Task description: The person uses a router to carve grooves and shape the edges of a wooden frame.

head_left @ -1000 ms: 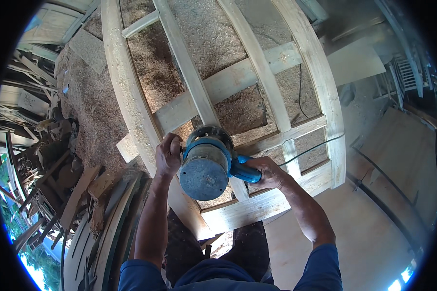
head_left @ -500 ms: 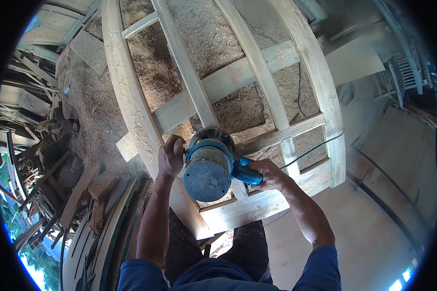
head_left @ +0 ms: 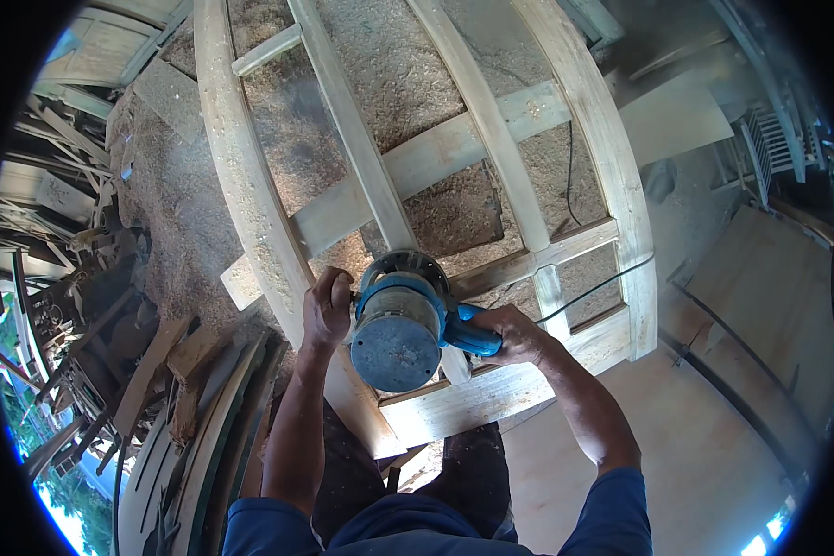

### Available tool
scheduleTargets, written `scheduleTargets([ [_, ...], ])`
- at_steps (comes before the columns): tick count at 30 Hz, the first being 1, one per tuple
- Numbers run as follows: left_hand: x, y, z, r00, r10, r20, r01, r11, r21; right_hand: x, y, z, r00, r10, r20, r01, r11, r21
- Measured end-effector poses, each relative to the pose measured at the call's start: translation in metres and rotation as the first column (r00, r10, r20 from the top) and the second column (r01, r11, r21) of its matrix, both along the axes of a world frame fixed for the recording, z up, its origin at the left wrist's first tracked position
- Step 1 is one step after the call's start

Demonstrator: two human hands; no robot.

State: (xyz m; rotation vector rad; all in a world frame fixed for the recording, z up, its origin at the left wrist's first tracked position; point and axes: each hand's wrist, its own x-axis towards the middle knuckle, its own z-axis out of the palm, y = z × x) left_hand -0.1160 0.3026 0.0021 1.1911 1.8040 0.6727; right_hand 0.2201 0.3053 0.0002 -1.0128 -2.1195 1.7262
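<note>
Just below centre of the frame, power tool (head_left: pixel 397 347) on framework (head_left: pixel 477 400), between left grip (head_left: pixel 328 304) and right grip (head_left: pixel 514 335); rightward, cord (head_left: pixel 588 298) across framework; shavings (head_left: pixel 181 199) beneath and left; scrap boards (head_left: pixel 148 371) far left.

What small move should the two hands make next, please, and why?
I would perhaps slide the router slightly along the wooden frame: its base seems to rest there, the left hand holds one side and the right hand grips the blue handle.

A grey router (head_left: pixel 397 338) with blue handle and collar sits over the near end of a pale, barred wooden frame (head_left: pixel 491 395).
</note>
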Motion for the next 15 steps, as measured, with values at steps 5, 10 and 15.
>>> scheduleTargets([
  [5, 0.0026, -0.0048, 0.0009, 0.999, 0.029, 0.040, -0.028, 0.999, -0.023, 0.0017, 0.0014, 0.0003, 1.000, 0.014, -0.003, -0.013, 1.000, 0.025],
  [10, 0.0029, -0.0088, -0.0029, 0.999, 0.045, 0.018, -0.045, 0.999, 0.012, 0.0017, 0.0035, -0.0015, 1.000, 0.025, 0.008, -0.026, 0.999, 0.048],
  [15, 0.0046, -0.0092, -0.0005, 0.998, 0.051, 0.029, -0.051, 0.999, 0.003, 0.0040, 0.0035, -0.0050, 1.000, 0.016, 0.007, -0.016, 0.998, -0.054],
])
